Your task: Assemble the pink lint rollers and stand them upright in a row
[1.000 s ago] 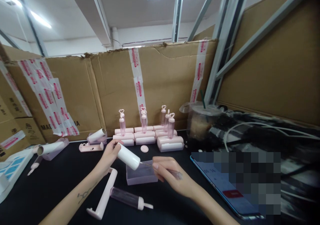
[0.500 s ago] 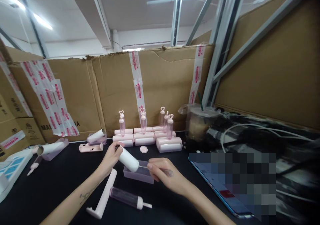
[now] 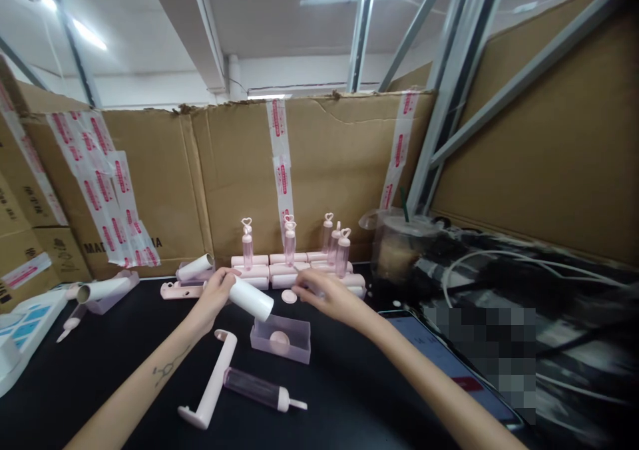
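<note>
My left hand [image 3: 217, 295] is closed around one end of a white paper roll [image 3: 251, 299], tilted down to the right. My right hand [image 3: 324, 295] is closed, a little blurred, on a slim tool whose kind I cannot make out. Its fingertips are beside a pink disc [image 3: 289, 296] on the black table. Under the roll's lower end stands a translucent purple tray [image 3: 299, 338] with a round pink piece [image 3: 279, 342] in it. Nearer to me lie a pink bracket-shaped part [image 3: 215, 382] and a clear tube with a pink-white cap [image 3: 254, 389].
Several pink rollers with heart-topped tubes [image 3: 289, 247] line the cardboard wall [image 3: 239, 170]. More rolls and trays [image 3: 107, 291] lie at the left. At the right are a phone [image 3: 439, 363], a drink cup [image 3: 399, 250] and white cables [image 3: 479, 253].
My right hand has moved up and away from the roll's lower end, taking the slim tool along. The roll has shifted slightly left, and the round piece in the tray now shows.
</note>
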Available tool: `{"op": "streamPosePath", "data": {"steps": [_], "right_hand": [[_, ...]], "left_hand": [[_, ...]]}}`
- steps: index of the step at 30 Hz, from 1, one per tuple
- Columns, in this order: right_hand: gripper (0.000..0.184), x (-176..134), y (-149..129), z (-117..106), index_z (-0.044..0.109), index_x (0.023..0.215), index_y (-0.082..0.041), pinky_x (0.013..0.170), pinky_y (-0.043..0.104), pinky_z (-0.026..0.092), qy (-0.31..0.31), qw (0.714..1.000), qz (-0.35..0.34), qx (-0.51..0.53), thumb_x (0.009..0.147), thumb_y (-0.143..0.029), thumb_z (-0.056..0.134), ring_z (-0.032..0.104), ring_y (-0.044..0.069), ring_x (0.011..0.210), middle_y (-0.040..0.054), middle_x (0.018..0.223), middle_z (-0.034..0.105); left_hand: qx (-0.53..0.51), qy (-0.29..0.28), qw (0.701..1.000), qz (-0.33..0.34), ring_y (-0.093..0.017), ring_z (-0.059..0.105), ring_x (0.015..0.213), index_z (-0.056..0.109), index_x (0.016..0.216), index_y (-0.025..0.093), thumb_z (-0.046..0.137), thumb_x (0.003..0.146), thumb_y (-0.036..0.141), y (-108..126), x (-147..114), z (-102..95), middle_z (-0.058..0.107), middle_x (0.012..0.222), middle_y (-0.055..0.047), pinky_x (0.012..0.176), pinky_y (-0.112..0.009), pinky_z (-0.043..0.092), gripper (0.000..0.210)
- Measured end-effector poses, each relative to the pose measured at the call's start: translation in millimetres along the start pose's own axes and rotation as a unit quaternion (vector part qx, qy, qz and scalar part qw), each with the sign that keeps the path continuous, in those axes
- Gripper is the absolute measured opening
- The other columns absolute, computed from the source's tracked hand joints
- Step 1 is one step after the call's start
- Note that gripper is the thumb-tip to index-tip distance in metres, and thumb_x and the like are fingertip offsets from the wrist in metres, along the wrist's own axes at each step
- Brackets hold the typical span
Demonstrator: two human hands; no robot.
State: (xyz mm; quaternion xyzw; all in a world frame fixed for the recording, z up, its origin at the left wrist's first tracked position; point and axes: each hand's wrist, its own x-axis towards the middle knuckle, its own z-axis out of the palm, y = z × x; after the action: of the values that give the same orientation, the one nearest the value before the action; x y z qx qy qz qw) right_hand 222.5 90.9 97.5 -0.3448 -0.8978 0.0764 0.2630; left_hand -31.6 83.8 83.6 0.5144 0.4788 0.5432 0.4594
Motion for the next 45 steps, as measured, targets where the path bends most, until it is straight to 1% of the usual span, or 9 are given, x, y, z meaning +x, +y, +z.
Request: {"op": "streamPosePath", "data": {"steps": [4,12,19,24,31,34,37,41,45], "right_hand": [[0.009,20.3,25.1,20.9,0.058,0.085,-0.018,0.065,0.022,0.040,-0.124,0.990,-0.053,-0.042,0.079,-0.014,0.053,0.057,0.014,0.075,0.0018,0.086,0.061],[0.023,8.5,40.7,43.6,0.055,0.082,-0.018,0.064,0.026,0.035,-0.139,0.984,-0.053,-0.099,0.073,0.000,0.044,0.052,0.016,0.072,0.0047,0.087,0.056],[0.010,-8.1,19.5,11.3,0.047,0.075,-0.018,0.067,0.025,0.039,-0.073,0.995,-0.071,-0.012,0.081,-0.010,0.043,0.050,0.014,0.073,0.0033,0.082,0.052],[0.011,-23.5,-5.0,11.1,0.042,0.074,-0.019,0.072,0.025,0.044,-0.048,0.992,-0.090,0.071,0.085,-0.014,0.044,0.056,0.014,0.080,0.0046,0.086,0.058],[0.016,-36.8,-1.7,5.8,0.039,0.071,-0.020,0.079,0.032,0.043,0.089,0.981,-0.012,0.169,0.085,-0.017,0.046,0.056,0.018,0.088,0.0079,0.089,0.058],[0.017,-37.3,-3.8,2.1,0.040,0.070,-0.020,0.079,0.034,0.043,0.110,0.977,-0.019,0.184,0.085,-0.020,0.048,0.056,0.019,0.088,0.0076,0.086,0.058],[0.017,-37.3,-8.0,0.4,0.041,0.069,-0.020,0.078,0.034,0.043,0.121,0.975,-0.031,0.182,0.084,-0.021,0.049,0.057,0.020,0.087,0.0071,0.084,0.058],[0.016,-38.4,-11.2,-1.6,0.041,0.069,-0.020,0.077,0.033,0.043,0.123,0.975,-0.041,0.178,0.084,-0.018,0.049,0.057,0.019,0.087,0.0071,0.085,0.057],[0.016,-40.0,-16.0,0.7,0.042,0.070,-0.020,0.077,0.032,0.044,0.106,0.973,-0.051,0.196,0.084,-0.016,0.048,0.056,0.018,0.087,0.0070,0.086,0.055]], "left_hand": [[-0.023,-0.071,0.997,-0.017,-0.012,0.047,0.063,0.056,0.082,0.017,0.055,0.066,0.033,1.3,-8.1,4.0,0.050,0.072,0.001,0.056,-0.021,0.040,0.023],[-0.035,-0.115,0.993,-0.017,-0.012,0.046,0.062,0.056,0.081,0.018,0.056,0.065,0.031,6.2,-11.7,4.0,0.047,0.068,0.002,0.055,-0.020,0.039,0.021],[-0.037,-0.095,0.995,-0.013,-0.011,0.044,0.061,0.055,0.083,0.018,0.054,0.067,0.032,-3.8,-9.1,5.1,0.046,0.070,0.002,0.055,-0.020,0.039,0.021],[-0.031,-0.107,0.994,-0.003,-0.012,0.046,0.064,0.052,0.087,0.018,0.047,0.072,0.035,-13.2,-12.1,14.5,0.045,0.072,0.001,0.056,-0.022,0.040,0.024],[0.065,-0.159,0.984,0.051,-0.019,0.049,0.090,0.054,0.096,0.019,0.057,0.071,0.033,-28.9,-14.7,28.8,0.051,0.089,-0.003,0.082,-0.029,0.038,0.029],[0.129,-0.215,0.965,0.081,-0.022,0.045,0.102,0.058,0.097,0.021,0.073,0.057,0.028,-29.0,-19.3,25.9,0.053,0.100,-0.003,0.093,-0.032,0.031,0.044],[0.255,-0.291,0.913,0.127,-0.023,0.046,0.103,0.055,0.108,0.023,0.077,0.051,0.026,-22.5,-22.8,22.9,0.052,0.110,-0.004,0.092,-0.034,0.034,0.062],[0.352,-0.274,0.878,0.176,-0.022,0.051,0.099,0.053,0.108,0.020,0.071,0.060,0.029,4.5,-20.5,5.5,0.054,0.107,-0.006,0.088,-0.034,0.039,0.052],[0.373,-0.206,0.892,0.147,-0.023,0.053,0.102,0.048,0.115,0.021,0.067,0.065,0.036,28.9,-15.2,-53.6,0.054,0.116,-0.005,0.090,-0.035,0.040,0.055]]}}
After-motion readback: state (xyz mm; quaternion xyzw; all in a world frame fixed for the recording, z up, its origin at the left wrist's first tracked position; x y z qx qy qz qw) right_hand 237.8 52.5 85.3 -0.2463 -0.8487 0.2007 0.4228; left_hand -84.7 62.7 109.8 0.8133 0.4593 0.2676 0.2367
